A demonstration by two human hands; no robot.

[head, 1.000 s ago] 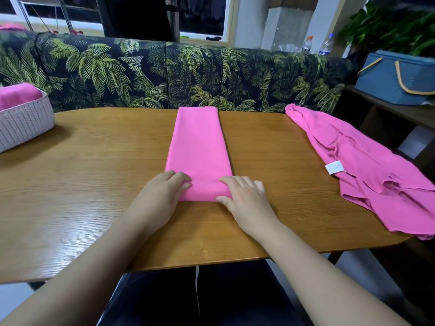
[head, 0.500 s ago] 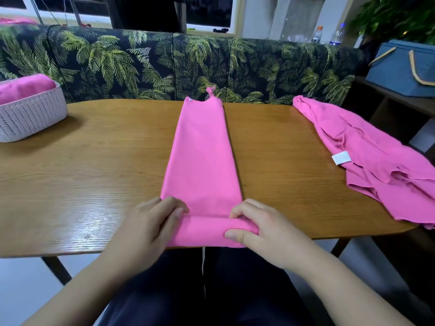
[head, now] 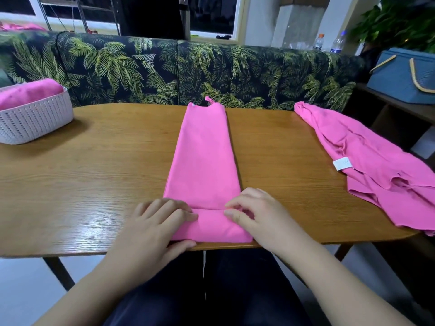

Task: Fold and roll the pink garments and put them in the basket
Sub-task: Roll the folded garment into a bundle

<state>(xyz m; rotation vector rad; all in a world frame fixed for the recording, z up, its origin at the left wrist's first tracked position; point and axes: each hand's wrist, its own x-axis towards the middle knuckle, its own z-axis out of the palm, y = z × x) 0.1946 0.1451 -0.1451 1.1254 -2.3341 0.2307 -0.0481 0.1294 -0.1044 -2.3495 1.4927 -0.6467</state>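
Note:
A pink garment [head: 203, 158], folded into a long narrow strip, lies down the middle of the wooden table [head: 94, 184]. Its near end is turned over into a flat fold [head: 211, 228] at the table's front edge. My left hand [head: 155, 229] grips the fold's left end, fingers on top and thumb under the edge. My right hand [head: 256, 217] holds the right end with curled fingers. A second pink garment [head: 372, 165] with a white label lies crumpled on the right. The white woven basket [head: 35, 121] at far left holds a rolled pink garment [head: 28, 92].
A palm-print sofa back [head: 188, 71] runs behind the table. A blue bag [head: 404, 78] sits on a shelf at the right, with bottles [head: 337, 44] and a plant behind it. My dark-clothed lap is below the table's front edge.
The strip was pulled toward me to the table's front edge. Its near end has been turned over, and the fold has grown wider under both hands.

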